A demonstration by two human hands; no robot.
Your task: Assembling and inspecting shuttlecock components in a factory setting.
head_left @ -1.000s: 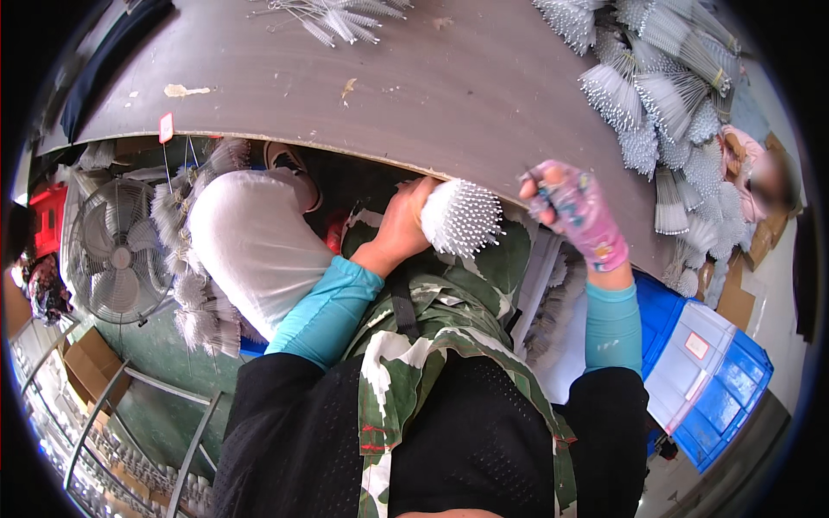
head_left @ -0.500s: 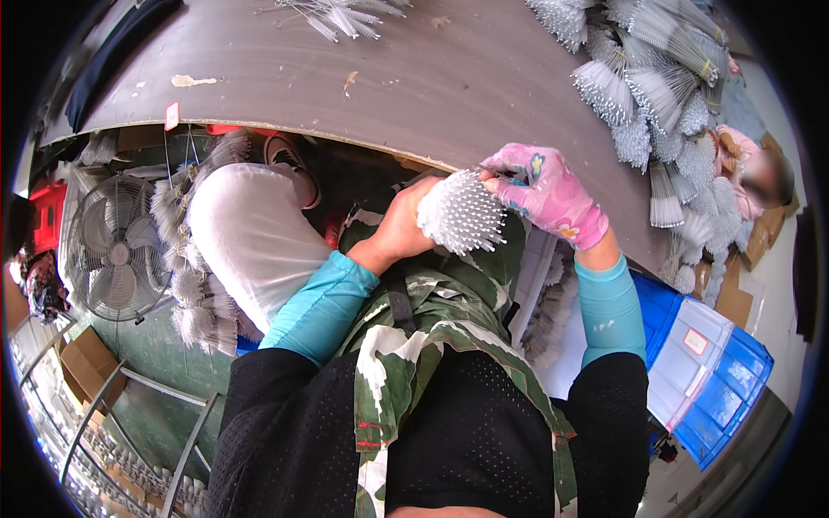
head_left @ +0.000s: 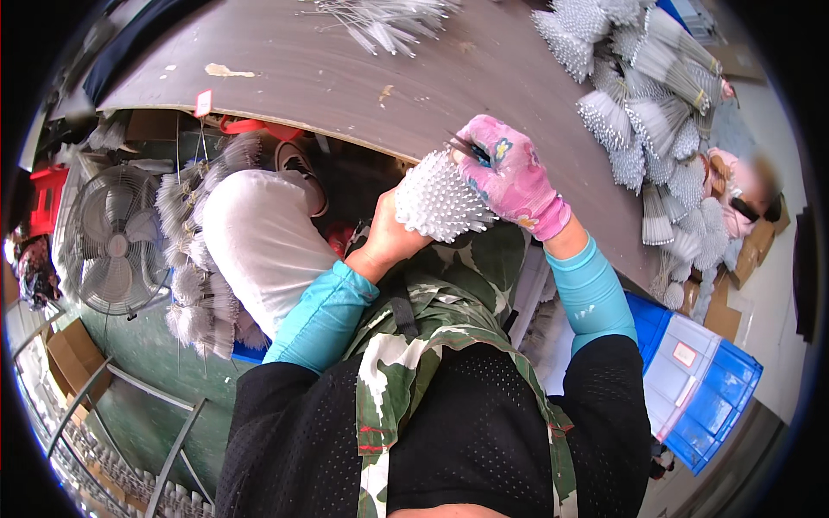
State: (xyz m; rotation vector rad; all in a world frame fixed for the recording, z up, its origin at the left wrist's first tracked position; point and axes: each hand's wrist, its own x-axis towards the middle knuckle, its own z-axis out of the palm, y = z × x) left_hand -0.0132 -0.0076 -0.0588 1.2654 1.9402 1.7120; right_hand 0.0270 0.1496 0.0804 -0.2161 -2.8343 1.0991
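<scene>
My bare left hand (head_left: 390, 231) is wrapped round a bundle of thin white-bristled brushes (head_left: 440, 200), its many white tips fanned toward me. My right hand (head_left: 515, 179), in a pink flowered glove, is closed at the bundle's upper right side. Between its thumb and fingers is a pair of dark, pointed tweezers (head_left: 460, 143), the tips sticking out to the upper left. The bundle is held above my lap at the table's near edge. The glove hides part of the tweezers and the bundle's right side.
Beyond my hands lies a brown table (head_left: 345, 95) with loose brushes (head_left: 389, 19) at the back. Tied brush bundles (head_left: 656, 112) are heaped at the right, near another person in pink (head_left: 734, 194). Blue-and-white crates (head_left: 691, 371) stand lower right, a fan (head_left: 117, 242) at left.
My right hand has risen and shifted left, and the tweezers' tips now show clearly. The bundle has moved slightly left and tilted in my left hand. The whole view has shifted a little.
</scene>
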